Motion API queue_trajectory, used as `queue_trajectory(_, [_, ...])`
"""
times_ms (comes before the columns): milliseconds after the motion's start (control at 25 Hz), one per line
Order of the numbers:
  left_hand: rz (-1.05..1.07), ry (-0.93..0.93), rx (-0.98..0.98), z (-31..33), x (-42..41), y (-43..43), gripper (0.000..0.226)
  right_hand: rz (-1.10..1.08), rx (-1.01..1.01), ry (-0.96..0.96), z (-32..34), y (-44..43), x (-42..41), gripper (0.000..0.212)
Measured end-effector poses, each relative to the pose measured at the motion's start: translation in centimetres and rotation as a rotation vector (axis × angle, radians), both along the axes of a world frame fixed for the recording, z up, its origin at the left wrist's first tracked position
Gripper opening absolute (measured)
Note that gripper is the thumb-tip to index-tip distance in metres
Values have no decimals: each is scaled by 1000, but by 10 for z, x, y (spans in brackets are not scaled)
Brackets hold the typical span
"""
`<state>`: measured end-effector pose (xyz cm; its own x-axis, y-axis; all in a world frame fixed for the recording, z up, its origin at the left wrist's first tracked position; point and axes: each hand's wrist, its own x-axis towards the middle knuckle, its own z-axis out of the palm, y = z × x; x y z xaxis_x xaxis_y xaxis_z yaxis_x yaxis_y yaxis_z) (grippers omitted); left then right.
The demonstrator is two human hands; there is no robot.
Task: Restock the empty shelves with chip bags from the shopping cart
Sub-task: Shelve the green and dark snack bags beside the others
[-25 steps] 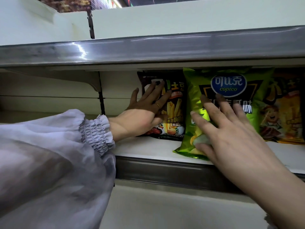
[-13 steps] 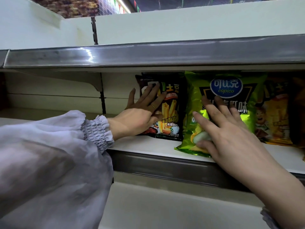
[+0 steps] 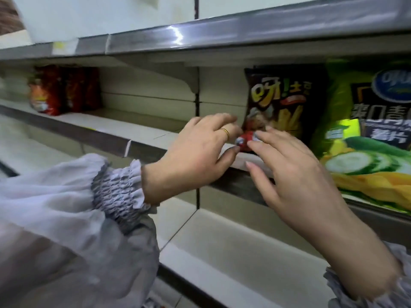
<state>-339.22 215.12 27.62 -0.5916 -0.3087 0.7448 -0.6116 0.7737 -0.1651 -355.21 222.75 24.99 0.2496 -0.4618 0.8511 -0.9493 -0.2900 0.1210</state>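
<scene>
far left: a bunch of red chip bags stand upright in a row on the shelf, well apart from where I'm working. They're kinda blurry, so I can't read them.
bare stretch: same shelf, between those red bags and my hands, just the pale board and its dark front rail.
overhead: the upper shelf rail runs across the top, shiny metal.
left sleeve: my sheer grey sleeve with the gathered cuff fills the lower left corner.
left hand: my left hand is up at the shelf edge with its fingers loosely bent and a gold ring on one of them. My thumb tip and fingertips sit right at the lower left corner of the dark bag. Honestly I can't tell if that's a real pinch or just touching.
dark chip bag: the dark chip bag stands upright on the shelf, fries on the front, its red bottom corner poking out between my two hands.
right hand: my right hand is flat-ish with the fingers straight and spread, tips against the bag's bottom front, holding nothing.
green chip bag: the green chip bag stands just beside the dark one on its right, cucumber slices on the front, and its bottom edge comes forward over the shelf's front lip.
</scene>
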Motion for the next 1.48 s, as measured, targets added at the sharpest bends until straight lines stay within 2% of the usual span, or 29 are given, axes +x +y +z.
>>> queue_trajectory(160, [126, 54, 111, -25, 63, 17, 37, 199, 41, -78, -10, -24, 50, 30])
queue_trajectory(320, [326, 203, 236, -45, 129, 33, 41, 417, 173, -177, -18, -43, 114, 24])
queue_trajectory(480, [519, 336, 398, -71, 196, 53, 43, 568, 370, -247, -43, -62, 189, 30])
queue_trajectory(800, [887, 554, 743, -175, 323, 87, 23, 661, 890, -66, -152, -98, 339, 27])
queue_trajectory(1040, [997, 688, 1026, -252, 385, 68, 25, 531, 1178, 40, -249, -133, 395, 28])
queue_trajectory(1240, [1064, 788, 1138, -295, 420, 49, 26, 508, 1327, 74, -309, -144, 429, 27])
queue_trajectory(1480, [1205, 976, 1165, -324, 460, 56, 21, 576, 1564, 131, -358, -131, 493, 29])
